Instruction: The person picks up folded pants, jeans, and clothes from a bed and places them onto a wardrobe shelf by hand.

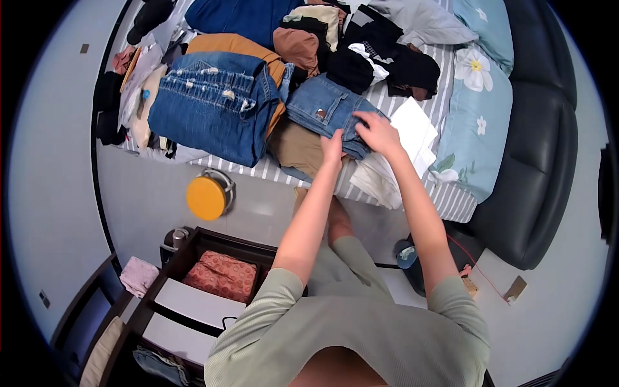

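Note:
A folded pair of blue jeans (314,103) with a small brown patch lies on the bed in front of me. My left hand (331,149) is at its near edge, thumb up, with the other fingers mostly hidden; it appears to grip the denim. My right hand (382,135) rests on the right end of the jeans, thumb and forefinger apart. Under and in front of the jeans is a khaki-brown folded garment (295,147). White cloth (376,180) lies below my right wrist, and white sheets (412,129) lie to its right.
A stack of darker jeans (206,109) lies to the left, over tan clothing. Black clothes (412,64) are piled behind. A floral pillow (477,122) lies by the black headboard (538,148). On the floor are a yellow stool (206,198) and a dark drawer unit (213,235).

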Motion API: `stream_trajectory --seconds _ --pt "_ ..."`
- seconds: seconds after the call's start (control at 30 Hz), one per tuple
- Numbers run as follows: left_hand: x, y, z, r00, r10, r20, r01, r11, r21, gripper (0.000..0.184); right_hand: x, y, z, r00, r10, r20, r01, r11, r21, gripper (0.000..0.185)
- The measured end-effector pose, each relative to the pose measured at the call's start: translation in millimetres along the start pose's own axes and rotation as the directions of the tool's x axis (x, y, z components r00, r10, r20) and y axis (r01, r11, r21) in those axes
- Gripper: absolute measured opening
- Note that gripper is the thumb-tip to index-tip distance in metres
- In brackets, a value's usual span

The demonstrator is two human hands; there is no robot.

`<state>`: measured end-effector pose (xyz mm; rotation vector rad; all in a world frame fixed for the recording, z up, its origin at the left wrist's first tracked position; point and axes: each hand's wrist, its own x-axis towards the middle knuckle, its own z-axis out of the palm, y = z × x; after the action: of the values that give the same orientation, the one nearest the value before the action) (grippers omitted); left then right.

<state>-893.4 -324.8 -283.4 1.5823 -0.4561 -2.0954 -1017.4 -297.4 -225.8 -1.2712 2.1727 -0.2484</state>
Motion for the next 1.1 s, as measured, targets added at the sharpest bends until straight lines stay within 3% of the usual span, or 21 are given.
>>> stream_trajectory --seconds 0.13,0.23,0.27,0.4,0.5,0.63,0.67,0.7,0.77,0.83,1.1 --pt "5.5 -1.3 1.4 0.999 0.009 -0.038 -0.008 1.0 0.026 0.043 55.0 1.4 28.2 0.988 0.141 -0.063 -0.153 0.84 -0.521 0.048" --pt "0.1 1.3 -1.9 0.999 0.02 -0.034 -0.02 1.0 -0.002 0.044 95.8 2.0 46.4 0.997 0.017 -0.08 -0.05 0.899 -0.435 0.053" --pt "-2.0 2.3 -3.4 1.0 0.016 -0.025 -0.016 1.0 -0.025 0.044 106.1 2.1 49.0 0.987 -0.118 -0.112 0.072 0.933 -0.353 0.055" --pt "4.9 2.6 -12.3 1.0 0.011 -0.008 -0.012 0.999 -0.04 0.045 137.3 8.3 62.2 0.964 -0.133 -0.23 0.082 0.973 -0.218 0.06" --pt "-1.7 11.9 -18.2 1.0 -0.002 0.024 0.003 0.998 -0.056 0.041 152.8 14.9 59.8 0.999 -0.023 -0.027 0.023 1.0 -0.008 0.06" --pt "-31.3 42.3 -11.4 0.999 -0.029 -0.016 0.029 0.999 0.014 0.041 179.7 26.4 60.3 0.989 0.144 0.021 -0.143 0.988 -0.054 0.053" --pt "-44.0 51.4 -8.9 0.998 -0.062 -0.028 0.063 0.997 0.047 0.043 187.2 33.7 61.0 0.992 0.123 0.019 -0.123 0.992 -0.036 0.05" --pt "-43.2 45.6 -13.5 1.0 -0.016 0.018 0.016 1.0 -0.016 0.043 176.3 22.9 45.2 1.0 0.012 0.01 -0.012 0.997 0.081 0.05" --pt "-40.5 28.0 -23.0 0.992 0.079 0.102 -0.063 0.987 -0.146 0.043 186.2 30.9 47.6 0.996 -0.052 0.075 0.042 0.99 0.137 0.052" --pt "-77.7 42.5 -14.6 0.997 0.054 0.051 -0.046 0.989 -0.142 0.045 197.7 43.1 56.4 0.971 -0.053 0.234 0.027 0.993 0.112 0.054" --pt "-108.3 21.7 -38.8 0.999 0.034 0.005 -0.034 0.999 -0.004 0.047 185.0 40.0 68.8 0.942 -0.105 0.32 0.033 0.974 0.225 0.063"
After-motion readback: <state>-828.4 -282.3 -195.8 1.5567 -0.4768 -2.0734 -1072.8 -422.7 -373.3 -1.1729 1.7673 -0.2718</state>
